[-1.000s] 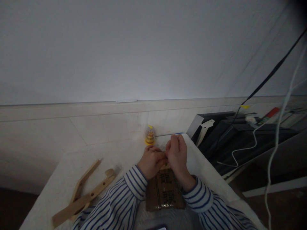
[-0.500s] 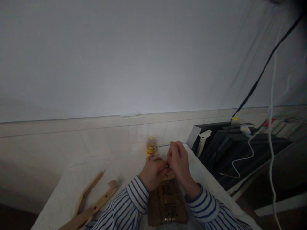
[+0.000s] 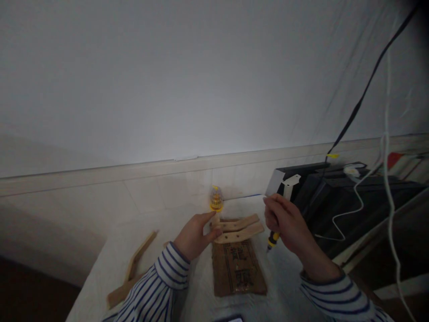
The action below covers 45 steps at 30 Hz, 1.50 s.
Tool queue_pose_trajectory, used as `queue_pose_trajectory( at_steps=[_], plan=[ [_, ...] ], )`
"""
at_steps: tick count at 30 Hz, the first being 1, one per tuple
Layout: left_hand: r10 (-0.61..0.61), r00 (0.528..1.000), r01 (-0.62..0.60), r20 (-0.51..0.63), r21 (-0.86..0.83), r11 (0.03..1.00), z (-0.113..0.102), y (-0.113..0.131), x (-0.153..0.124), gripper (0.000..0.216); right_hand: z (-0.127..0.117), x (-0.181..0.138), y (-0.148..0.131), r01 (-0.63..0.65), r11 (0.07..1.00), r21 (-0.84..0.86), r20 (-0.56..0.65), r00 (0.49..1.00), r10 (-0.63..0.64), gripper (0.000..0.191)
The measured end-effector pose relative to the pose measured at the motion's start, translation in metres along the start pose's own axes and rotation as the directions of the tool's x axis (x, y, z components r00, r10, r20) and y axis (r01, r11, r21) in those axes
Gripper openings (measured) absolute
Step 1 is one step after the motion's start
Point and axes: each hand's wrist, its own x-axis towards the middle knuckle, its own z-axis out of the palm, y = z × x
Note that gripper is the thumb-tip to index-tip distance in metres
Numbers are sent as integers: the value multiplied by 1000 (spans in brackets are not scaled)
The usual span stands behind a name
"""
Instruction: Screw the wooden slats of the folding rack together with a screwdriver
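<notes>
My left hand (image 3: 197,235) grips the left end of a light wooden assembly (image 3: 239,230), thumb on the near side and index finger on the far side. The assembly has two slightly bent slats with small holes, lying over the far end of a brown cardboard piece (image 3: 239,273) with dark printed characters. To its right, my right hand (image 3: 284,219) is closed round a screwdriver (image 3: 273,240) with a yellow and black handle, its tip pointing down and apart from the wood. Just beyond my left fingertips stands a clear domed container (image 3: 216,200) with a yellow base.
Other wooden pieces (image 3: 142,252) lie at the left of the white-covered table (image 3: 187,286), partly behind my left sleeve. Dark flat panels (image 3: 338,197) lean beyond the right edge. A white cable (image 3: 389,179) and a black cable (image 3: 362,94) hang at the right. The wall (image 3: 201,89) rises behind.
My hands have parted. The right one has moved right, and the screwdriver in it now shows. The wooden slats, mostly hidden before, are now visible over the cardboard.
</notes>
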Motion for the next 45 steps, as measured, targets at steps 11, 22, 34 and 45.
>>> queue_pose_trajectory(
  at_steps=[11,22,34,45],
  plan=[
    [-107,992,118,64,-184,976,28,-26,-13,80,-47,-9,44,-7,567,-823,132,970,202,39],
    [-194,974,220,115,-284,933,37,-33,-6,79,-41,-6,53,-27,599,-800,185,939,290,36],
    [-177,977,191,-122,110,975,25,-5,-41,74,-11,38,52,38,588,-808,306,880,363,34],
    [-268,946,311,-182,285,907,20,17,-70,60,29,64,75,107,501,-859,393,766,509,28]
  ],
)
